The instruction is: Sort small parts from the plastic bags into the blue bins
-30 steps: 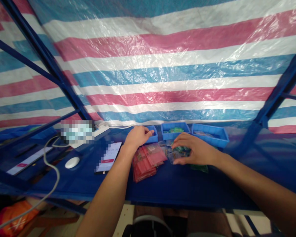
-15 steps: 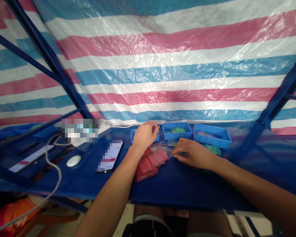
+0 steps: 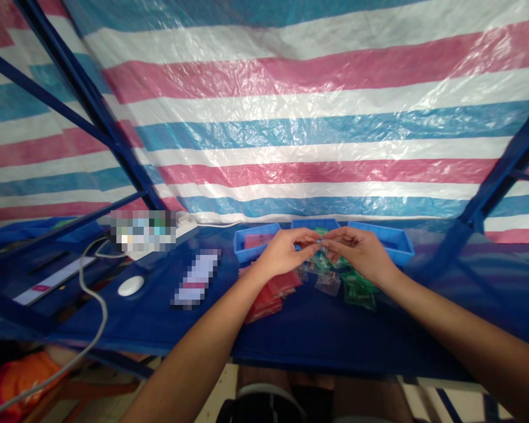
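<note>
My left hand (image 3: 286,252) and my right hand (image 3: 357,249) meet above the blue table, fingertips pinched together on a small green packet (image 3: 321,242). Under the left wrist lies a stack of red packets (image 3: 268,296). Green packets (image 3: 357,291) and clear small bags (image 3: 327,285) lie spread beneath the right hand. Three blue trays stand behind the hands: the left tray (image 3: 249,242) holds something red, the middle tray (image 3: 308,224) is mostly hidden, the right tray (image 3: 394,241) is partly covered by my right hand.
A phone (image 3: 197,286), a white mouse (image 3: 131,285) with a white cable (image 3: 94,305), and a flat tablet-like device (image 3: 48,282) lie to the left. A striped tarp (image 3: 291,129) on blue frame bars (image 3: 92,111) closes the back.
My left hand left the left blue tray and rose to the middle. My right hand lifted off the packets on the table, and both now pinch one small packet together.
</note>
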Demonstrator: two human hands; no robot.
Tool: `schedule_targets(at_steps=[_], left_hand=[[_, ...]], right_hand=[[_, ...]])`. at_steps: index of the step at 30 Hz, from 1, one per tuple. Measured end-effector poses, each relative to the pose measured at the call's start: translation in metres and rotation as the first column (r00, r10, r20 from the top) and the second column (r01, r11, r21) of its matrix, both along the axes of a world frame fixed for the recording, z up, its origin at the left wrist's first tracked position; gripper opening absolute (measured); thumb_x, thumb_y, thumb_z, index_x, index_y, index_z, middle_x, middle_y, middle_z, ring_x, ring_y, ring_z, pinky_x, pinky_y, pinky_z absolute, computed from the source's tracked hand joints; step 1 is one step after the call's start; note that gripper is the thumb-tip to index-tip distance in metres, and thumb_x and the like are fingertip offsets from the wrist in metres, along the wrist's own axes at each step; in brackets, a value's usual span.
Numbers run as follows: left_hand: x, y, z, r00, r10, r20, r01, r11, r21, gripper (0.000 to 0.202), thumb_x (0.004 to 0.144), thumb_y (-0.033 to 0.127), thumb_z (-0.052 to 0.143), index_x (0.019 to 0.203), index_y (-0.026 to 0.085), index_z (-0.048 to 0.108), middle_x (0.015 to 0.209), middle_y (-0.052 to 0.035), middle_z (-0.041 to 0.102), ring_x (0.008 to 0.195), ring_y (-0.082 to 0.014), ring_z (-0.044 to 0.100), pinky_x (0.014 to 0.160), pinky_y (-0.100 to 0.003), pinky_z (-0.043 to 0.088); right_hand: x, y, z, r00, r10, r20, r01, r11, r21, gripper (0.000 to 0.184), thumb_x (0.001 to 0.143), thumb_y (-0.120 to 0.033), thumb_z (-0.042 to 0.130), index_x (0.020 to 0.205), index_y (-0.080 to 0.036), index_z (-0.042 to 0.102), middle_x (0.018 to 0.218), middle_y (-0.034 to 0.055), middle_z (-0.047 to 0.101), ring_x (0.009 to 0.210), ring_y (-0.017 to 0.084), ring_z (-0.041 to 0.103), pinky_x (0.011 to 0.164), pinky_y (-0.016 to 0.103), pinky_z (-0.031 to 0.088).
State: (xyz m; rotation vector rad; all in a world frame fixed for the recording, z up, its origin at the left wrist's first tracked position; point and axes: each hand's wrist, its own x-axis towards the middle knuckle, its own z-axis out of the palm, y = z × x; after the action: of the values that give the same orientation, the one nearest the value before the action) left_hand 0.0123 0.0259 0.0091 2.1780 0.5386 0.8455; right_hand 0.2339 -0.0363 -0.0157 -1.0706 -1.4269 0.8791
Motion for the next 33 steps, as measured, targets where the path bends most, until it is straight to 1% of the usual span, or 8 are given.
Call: schedule_targets(at_steps=[3,7,10,14,17,21,27,33], left_hand=[[0.003,0.003,-0.006,0.998,-0.008,0.054,0.012,0.997,-0.073,0.027,0.095,0.032,0.074,0.117,0.017,0.073,0.101,-0.0079,0.081,0.090,-0.0191,0.077,0.083,-0.029,0.059],[0.005,0.003,-0.007,0.992,0.048,0.113,-0.039,0.996,-0.078,0.027,0.093,0.031,0.075,0.115,0.017,0.069,0.093,-0.0060,0.078,0.082,-0.0167,0.074,0.078,-0.028,0.058],[0.006,-0.002,-0.004,0.994,0.062,0.094,-0.061,0.998,-0.018,0.025,0.093,0.029,0.075,0.114,0.017,0.070,0.096,-0.0063,0.079,0.085,-0.0168,0.074,0.080,-0.028,0.058],[0.010,-0.010,0.000,0.991,0.120,0.058,-0.126,0.984,0.128,0.018,0.092,0.024,0.074,0.109,0.017,0.073,0.098,-0.0065,0.079,0.087,-0.0173,0.075,0.084,-0.029,0.059],[0.013,-0.013,0.001,0.986,0.157,0.050,-0.164,0.962,0.218,0.013,0.092,0.019,0.071,0.104,0.018,0.073,0.095,-0.0056,0.079,0.085,-0.0170,0.074,0.083,-0.029,0.058],[0.014,-0.016,0.001,0.984,0.177,0.034,-0.180,0.946,0.271,0.012,0.091,0.017,0.069,0.102,0.019,0.071,0.092,-0.0041,0.078,0.084,-0.0171,0.074,0.081,-0.029,0.058],[0.016,-0.021,0.001,0.984,0.173,0.032,-0.175,0.944,0.279,0.027,0.087,0.012,0.067,0.113,0.020,0.065,0.090,-0.0015,0.075,0.085,-0.0170,0.074,0.082,-0.028,0.058],[0.014,-0.021,-0.001,0.982,0.190,-0.008,-0.179,0.938,0.297,0.037,0.091,0.015,0.065,0.127,0.021,0.059,0.096,-0.0024,0.077,0.092,-0.0189,0.076,0.085,-0.030,0.057]], right_hand=[[-0.001,0.000,-0.001,0.999,0.000,-0.039,-0.001,1.000,-0.006,0.045,0.080,-0.059,0.089,0.106,-0.024,0.077,0.085,0.0049,0.082,0.067,0.024,0.075,0.068,0.039,0.064],[0.000,0.003,-0.004,0.991,0.037,-0.127,-0.040,0.999,-0.017,0.047,0.081,-0.051,0.091,0.118,-0.026,0.074,0.102,0.0052,0.084,0.083,0.024,0.080,0.083,0.041,0.066],[0.001,0.003,-0.006,0.987,0.056,-0.149,-0.059,0.998,-0.011,0.045,0.082,-0.044,0.090,0.119,-0.025,0.073,0.103,0.0047,0.084,0.094,0.025,0.080,0.093,0.041,0.064],[0.001,0.001,-0.006,0.993,0.067,-0.099,-0.066,0.998,0.011,0.045,0.086,-0.042,0.086,0.124,-0.024,0.071,0.107,0.0061,0.084,0.101,0.025,0.080,0.099,0.043,0.062],[0.000,0.001,-0.006,0.997,0.028,-0.070,-0.027,0.999,0.026,0.042,0.086,-0.044,0.085,0.120,-0.024,0.070,0.106,0.0068,0.085,0.100,0.026,0.081,0.099,0.043,0.062],[-0.002,0.001,-0.008,0.999,-0.020,-0.050,0.023,0.998,0.062,0.037,0.086,-0.045,0.086,0.112,-0.025,0.070,0.098,0.0056,0.083,0.091,0.025,0.080,0.090,0.041,0.064],[-0.001,0.002,-0.011,1.000,-0.012,0.005,0.012,0.994,0.113,0.034,0.087,-0.048,0.085,0.109,-0.025,0.072,0.097,0.0063,0.081,0.088,0.025,0.078,0.085,0.041,0.065],[-0.002,0.000,-0.008,1.000,0.004,0.012,-0.005,0.994,0.105,0.037,0.088,-0.045,0.084,0.117,-0.026,0.071,0.101,0.0062,0.082,0.095,0.026,0.080,0.093,0.044,0.064]])
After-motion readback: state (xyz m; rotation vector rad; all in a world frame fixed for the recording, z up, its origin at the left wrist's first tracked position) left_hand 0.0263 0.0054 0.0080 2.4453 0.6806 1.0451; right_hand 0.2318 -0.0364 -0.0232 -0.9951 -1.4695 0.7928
